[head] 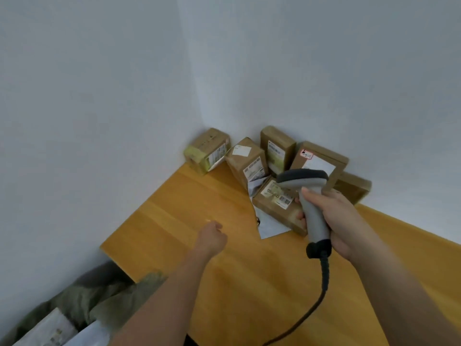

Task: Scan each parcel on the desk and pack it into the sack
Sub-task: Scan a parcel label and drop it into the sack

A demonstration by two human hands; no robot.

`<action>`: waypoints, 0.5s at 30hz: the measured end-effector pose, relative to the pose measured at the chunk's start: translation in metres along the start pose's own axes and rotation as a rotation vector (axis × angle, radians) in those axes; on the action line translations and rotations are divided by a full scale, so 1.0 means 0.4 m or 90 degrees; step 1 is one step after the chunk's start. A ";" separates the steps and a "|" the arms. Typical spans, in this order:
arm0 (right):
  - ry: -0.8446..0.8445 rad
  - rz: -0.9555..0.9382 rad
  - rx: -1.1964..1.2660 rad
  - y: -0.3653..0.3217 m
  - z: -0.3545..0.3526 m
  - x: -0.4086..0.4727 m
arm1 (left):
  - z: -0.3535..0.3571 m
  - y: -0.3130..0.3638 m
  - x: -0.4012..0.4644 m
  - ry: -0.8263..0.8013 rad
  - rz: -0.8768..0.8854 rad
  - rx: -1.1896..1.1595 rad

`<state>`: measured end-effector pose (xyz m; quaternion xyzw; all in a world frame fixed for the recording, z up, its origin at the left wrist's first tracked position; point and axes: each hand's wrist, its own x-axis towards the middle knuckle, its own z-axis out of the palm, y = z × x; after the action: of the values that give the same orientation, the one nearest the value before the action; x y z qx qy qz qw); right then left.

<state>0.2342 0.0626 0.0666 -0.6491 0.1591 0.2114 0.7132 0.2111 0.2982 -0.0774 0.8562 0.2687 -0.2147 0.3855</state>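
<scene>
The cardboard parcels are lying clustered in the far corner of the yellow wooden surface point(174, 221), where two pale walls point(99, 83) are meeting. The nearest parcel point(277, 206) is lying flat with its label facing up, partly resting on a white mailer bag point(270, 227) that is sticking out from under it toward the camera. Behind it, a box with a white sticker point(245, 159) is tilting against its neighbours, a tall box point(277, 148) is standing upright against the wall, and a flat box with a red-edged sticker point(319, 158) is leaning beside it, with another brown box point(353, 187) lying to its right. A taped box point(207, 151) is sitting a little apart on the left, right in the corner. The right hand point(334, 218) is gripping the handle of a grey barcode scanner point(309, 196), fingers wrapped around it, with the dark-topped head hanging just above the nearest parcel's label; its black cable point(321, 290) is trailing down toward the near edge of the surface. The left hand point(212, 237) is hovering over the bare surface to the left of the parcels, holding nothing; its fingers are looking loosely curled, though the picture is blurred there. The olive-green sack point(99, 295) is sitting low at the bottom left, below the edge of the surface, with pale packages point(50, 330) showing inside its mouth.
</scene>
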 end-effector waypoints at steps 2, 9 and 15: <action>0.023 0.005 -0.005 0.012 -0.046 0.046 | 0.060 0.057 0.047 -0.043 0.058 0.055; 0.079 0.059 -0.010 0.072 -0.168 0.160 | 0.234 0.239 0.159 -0.061 0.312 0.430; 0.092 0.093 -0.037 0.110 -0.222 0.199 | 0.296 0.257 0.210 -0.118 0.369 0.619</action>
<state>0.2843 -0.0152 -0.0206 -0.6700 0.2506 0.2198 0.6633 0.3207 0.1738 -0.1419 0.9515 -0.1418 -0.2729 0.0128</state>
